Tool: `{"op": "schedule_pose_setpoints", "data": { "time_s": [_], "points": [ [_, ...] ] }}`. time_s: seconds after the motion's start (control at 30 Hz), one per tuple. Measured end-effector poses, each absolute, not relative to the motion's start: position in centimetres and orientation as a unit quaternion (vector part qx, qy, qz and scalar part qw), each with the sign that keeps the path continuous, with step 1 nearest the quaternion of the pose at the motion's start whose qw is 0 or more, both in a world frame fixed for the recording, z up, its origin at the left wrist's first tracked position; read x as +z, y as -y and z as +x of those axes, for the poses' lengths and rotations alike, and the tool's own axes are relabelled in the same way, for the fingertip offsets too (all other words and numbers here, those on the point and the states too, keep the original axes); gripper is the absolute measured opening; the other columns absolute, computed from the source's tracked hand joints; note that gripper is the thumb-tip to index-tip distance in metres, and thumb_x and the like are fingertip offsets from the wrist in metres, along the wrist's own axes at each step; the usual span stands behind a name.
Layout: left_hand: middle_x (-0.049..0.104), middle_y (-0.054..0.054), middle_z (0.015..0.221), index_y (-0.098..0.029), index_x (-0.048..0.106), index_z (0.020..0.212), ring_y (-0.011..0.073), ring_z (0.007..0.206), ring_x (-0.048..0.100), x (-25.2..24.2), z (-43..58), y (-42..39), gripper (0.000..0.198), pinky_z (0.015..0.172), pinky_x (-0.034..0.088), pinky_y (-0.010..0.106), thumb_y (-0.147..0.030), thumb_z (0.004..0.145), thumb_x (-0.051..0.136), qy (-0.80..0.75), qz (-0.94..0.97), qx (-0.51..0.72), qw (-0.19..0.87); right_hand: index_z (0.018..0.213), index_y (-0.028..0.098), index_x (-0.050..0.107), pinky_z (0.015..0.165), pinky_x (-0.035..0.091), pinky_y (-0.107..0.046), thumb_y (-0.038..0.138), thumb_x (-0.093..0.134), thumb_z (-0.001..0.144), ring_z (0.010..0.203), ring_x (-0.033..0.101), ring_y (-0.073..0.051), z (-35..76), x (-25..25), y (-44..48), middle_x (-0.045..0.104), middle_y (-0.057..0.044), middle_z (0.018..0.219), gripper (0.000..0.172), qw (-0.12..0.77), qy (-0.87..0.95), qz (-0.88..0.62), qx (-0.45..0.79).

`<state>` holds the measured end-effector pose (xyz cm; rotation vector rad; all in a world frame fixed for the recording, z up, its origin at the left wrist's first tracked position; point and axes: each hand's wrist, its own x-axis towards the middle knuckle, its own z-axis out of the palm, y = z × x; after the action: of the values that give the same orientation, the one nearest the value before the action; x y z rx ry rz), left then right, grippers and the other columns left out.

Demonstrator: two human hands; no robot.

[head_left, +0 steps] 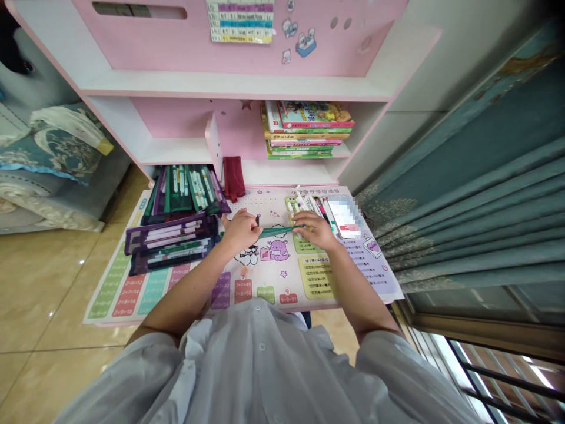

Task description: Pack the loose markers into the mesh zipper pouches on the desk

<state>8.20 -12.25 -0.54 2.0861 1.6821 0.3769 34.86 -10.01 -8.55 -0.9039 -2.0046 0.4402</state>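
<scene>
Left hand (241,231), right hand (314,229) grip long green pen (278,231) — above printed desk mat (282,288).

Just a stack of kids' books (308,131) and a dark red cloth (233,178) on my pink shelf (238,85), teal curtains (468,200) to my right, quilted bedding (53,147) left, tan floor tiles (53,294) below.

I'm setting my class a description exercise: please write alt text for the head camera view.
A person's left hand and right hand hold a slim green pencil-like stick over a pink illustrated times-table desk mat. Purple mesh pen pouches lie on the mat, below a pink-and-white wooden shelf holding stacked colourful children's books.
</scene>
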Motion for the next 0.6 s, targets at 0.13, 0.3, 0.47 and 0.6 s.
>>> {"op": "schedule_pose_setpoints", "data": {
  "time_s": [0.13,0.3,0.47,0.6],
  "points": [
    [0.071,0.004,0.116,-0.019,0.063,0.055,0.0356,0.133,0.047,-0.4,7.8,12.4,0.027,0.113,0.014,0.076,-0.024,0.081,0.064,-0.615,0.745,0.139,0.218,0.084,0.027,0.074,0.091,0.054,-0.049,0.043,0.071,0.084,0.098,0.07,-0.025,34.9,-8.5,10.0,0.075,-0.005,0.098,0.016,0.436,0.806,-0.36,0.172],
    [0.072,0.005,0.114,-0.019,0.063,0.057,0.0351,0.132,0.048,-0.5,7.2,12.4,0.026,0.111,0.017,0.077,-0.026,0.082,0.064,-0.613,0.752,0.132,0.205,0.083,0.027,0.074,0.092,0.054,-0.049,0.043,0.07,0.084,0.098,0.07,-0.024,34.9,-8.5,10.0,0.075,-0.005,0.097,0.016,0.433,0.807,-0.363,0.173],
    [0.071,0.005,0.117,-0.019,0.061,0.057,0.0348,0.133,0.047,-0.4,6.9,12.4,0.027,0.11,0.017,0.078,-0.027,0.083,0.064,-0.619,0.75,0.119,0.2,0.083,0.028,0.075,0.093,0.054,-0.049,0.043,0.071,0.084,0.099,0.07,-0.024,34.9,-8.2,10.1,0.075,-0.005,0.097,0.016,0.428,0.807,-0.367,0.179],
    [0.07,0.005,0.119,-0.019,0.061,0.058,0.0347,0.133,0.047,-0.1,6.7,12.5,0.027,0.11,0.017,0.078,-0.026,0.084,0.062,-0.624,0.745,0.12,0.203,0.083,0.027,0.074,0.092,0.054,-0.049,0.042,0.071,0.084,0.098,0.07,-0.025,34.9,-8.1,10.1,0.076,-0.005,0.096,0.015,0.432,0.808,-0.36,0.177]
  ]
}}
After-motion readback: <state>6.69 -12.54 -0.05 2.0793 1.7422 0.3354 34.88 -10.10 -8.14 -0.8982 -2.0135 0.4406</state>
